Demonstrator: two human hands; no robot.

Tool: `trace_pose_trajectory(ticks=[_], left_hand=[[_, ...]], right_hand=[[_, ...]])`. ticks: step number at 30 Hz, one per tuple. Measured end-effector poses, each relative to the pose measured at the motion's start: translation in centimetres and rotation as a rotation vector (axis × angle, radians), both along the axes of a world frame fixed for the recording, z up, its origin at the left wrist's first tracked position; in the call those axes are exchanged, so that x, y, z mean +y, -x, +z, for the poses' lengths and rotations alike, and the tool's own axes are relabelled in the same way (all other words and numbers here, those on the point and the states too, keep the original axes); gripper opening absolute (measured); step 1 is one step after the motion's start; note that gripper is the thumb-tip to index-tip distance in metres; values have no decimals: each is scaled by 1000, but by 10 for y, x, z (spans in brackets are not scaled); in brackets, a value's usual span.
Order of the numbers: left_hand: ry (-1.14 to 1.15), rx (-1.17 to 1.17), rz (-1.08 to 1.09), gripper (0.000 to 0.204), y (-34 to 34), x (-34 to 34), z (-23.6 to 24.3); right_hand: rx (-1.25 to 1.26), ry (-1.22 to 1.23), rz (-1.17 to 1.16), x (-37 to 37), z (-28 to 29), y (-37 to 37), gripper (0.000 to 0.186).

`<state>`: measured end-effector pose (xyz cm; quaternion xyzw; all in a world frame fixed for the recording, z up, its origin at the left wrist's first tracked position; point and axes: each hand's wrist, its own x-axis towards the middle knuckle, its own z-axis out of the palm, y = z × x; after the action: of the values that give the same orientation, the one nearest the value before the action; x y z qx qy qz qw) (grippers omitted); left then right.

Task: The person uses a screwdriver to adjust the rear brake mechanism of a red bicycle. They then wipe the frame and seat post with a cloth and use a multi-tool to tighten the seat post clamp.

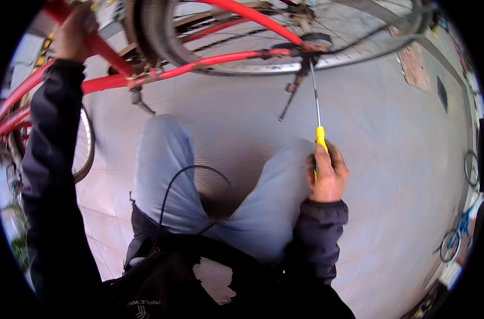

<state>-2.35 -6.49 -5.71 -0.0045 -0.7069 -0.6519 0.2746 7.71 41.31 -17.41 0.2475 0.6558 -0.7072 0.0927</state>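
A red bicycle (215, 60) stretches across the upper part of the head view. Up at the left, my left hand (74, 34) is wrapped round its red frame tube. In my right hand (328, 173) is a screwdriver (320, 133) with a yellow handle, its long metal shaft pointing away from me. The shaft's far end reaches the rear axle area (311, 47) of the bicycle; whether the tip sits in or beside a part there I cannot tell. Just left of the shaft, a dark kickstand (290, 98) hangs down.
The rear wheel (353, 59) fills the top, and a pedal crank (141, 101) juts toward my left knee. A thin black cable (170, 186) curves over my lap. On the tiled floor at upper right lies a brown flat piece (414, 66). A blue bicycle (455, 236) stands far right.
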Motion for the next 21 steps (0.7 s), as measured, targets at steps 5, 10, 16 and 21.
trace_pose_trajectory(ticks=[5,10,16,21], left_hand=[[-48,-56,206,14,7,49,12],[-18,-13,214,14,3,67,16],[50,20,169,12,-9,55,23],[303,-27,199,13,-4,49,12]], right_hand=[[24,-15,96,-16,3,-10,33],[0,-34,85,-25,-4,-5,33],[18,-29,263,-51,-6,-23,30],[238,-319,569,-60,-60,-25,25]])
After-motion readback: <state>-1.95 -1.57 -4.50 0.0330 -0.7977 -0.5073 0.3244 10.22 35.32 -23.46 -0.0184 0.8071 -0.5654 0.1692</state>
